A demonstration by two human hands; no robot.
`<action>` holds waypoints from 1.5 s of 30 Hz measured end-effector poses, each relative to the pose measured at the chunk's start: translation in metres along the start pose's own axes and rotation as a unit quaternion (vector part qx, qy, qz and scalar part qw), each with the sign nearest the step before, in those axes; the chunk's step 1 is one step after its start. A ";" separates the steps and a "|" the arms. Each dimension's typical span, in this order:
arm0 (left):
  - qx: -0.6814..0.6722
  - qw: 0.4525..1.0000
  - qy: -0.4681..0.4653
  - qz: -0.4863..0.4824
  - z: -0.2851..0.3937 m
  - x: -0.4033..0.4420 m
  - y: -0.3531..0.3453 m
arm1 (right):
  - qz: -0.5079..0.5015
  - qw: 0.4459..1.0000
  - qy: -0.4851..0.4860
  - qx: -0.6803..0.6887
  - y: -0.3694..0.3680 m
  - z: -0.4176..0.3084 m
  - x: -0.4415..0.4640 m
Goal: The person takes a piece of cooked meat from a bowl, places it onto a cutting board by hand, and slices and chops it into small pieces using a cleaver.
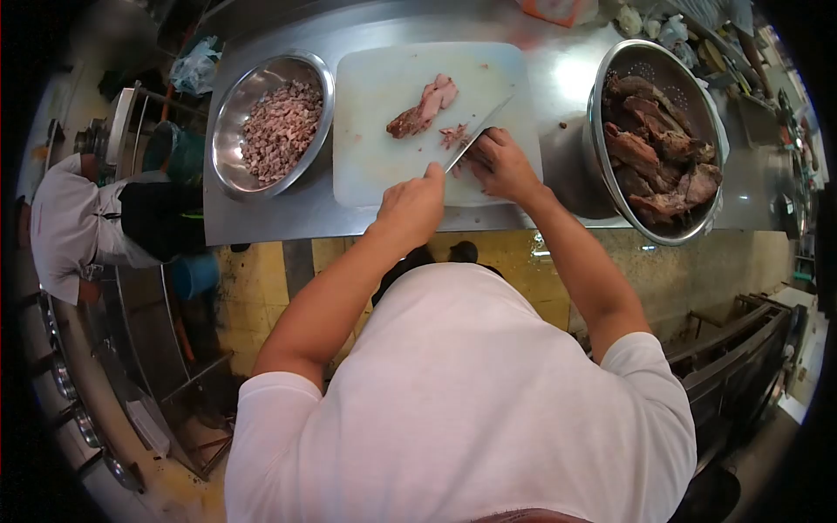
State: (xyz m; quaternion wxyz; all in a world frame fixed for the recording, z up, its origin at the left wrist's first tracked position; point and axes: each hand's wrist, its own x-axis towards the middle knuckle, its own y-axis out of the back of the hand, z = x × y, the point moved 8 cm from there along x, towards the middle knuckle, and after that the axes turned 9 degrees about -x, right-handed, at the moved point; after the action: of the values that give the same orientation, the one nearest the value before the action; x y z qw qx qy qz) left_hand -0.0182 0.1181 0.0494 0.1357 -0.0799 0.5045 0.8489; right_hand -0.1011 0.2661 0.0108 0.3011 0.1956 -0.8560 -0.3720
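Observation:
Wrapped round the knife's handle end, my left hand (pixel 410 207) is closed. The knife's blade (pixel 478 132) points up and to the right over the white cutting board (pixel 370 87). My right hand (pixel 506 167) is just right of the blade, its fingers bent and closed on a piece of meat, mostly hidden beneath them. Small chopped bits (pixel 454 135) lie left of the blade. A larger piece of cooked meat (pixel 425 108) rests farther left on the board, touched by neither hand.
A steel bowl (pixel 325 112) of diced meat stands left of the board. To the right, a steel colander (pixel 598 131) holds large meat pieces. The steel table's (pixel 288 228) front edge runs near my body. Another person (pixel 65 222) is at the far left; plastic bags lie behind the colander.

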 end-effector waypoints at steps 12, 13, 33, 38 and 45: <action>-0.010 0.999 -0.021 0.023 0.012 0.009 0.010 | 0.026 0.999 -0.024 0.016 0.006 -0.001 -0.005; -0.006 1.000 -0.014 0.008 0.016 0.002 0.021 | 0.028 0.999 -0.029 0.004 0.006 -0.001 -0.004; 0.002 0.998 -0.051 0.025 0.013 0.031 0.014 | 0.059 0.998 -0.015 0.017 0.005 0.003 -0.010; -0.104 0.992 -0.008 0.071 -0.014 0.021 0.030 | 0.046 0.992 -0.110 -0.045 0.005 -0.013 -0.008; -0.059 0.997 0.014 0.040 0.009 -0.006 0.046 | 0.054 0.991 -0.079 -0.098 -0.001 -0.004 -0.012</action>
State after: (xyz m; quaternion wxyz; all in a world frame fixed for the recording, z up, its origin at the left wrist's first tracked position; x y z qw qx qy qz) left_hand -0.0271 0.1041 0.0933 0.0894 -0.0795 0.4586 0.8805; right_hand -0.0891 0.2701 0.0082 0.2697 0.0890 -0.8460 -0.4513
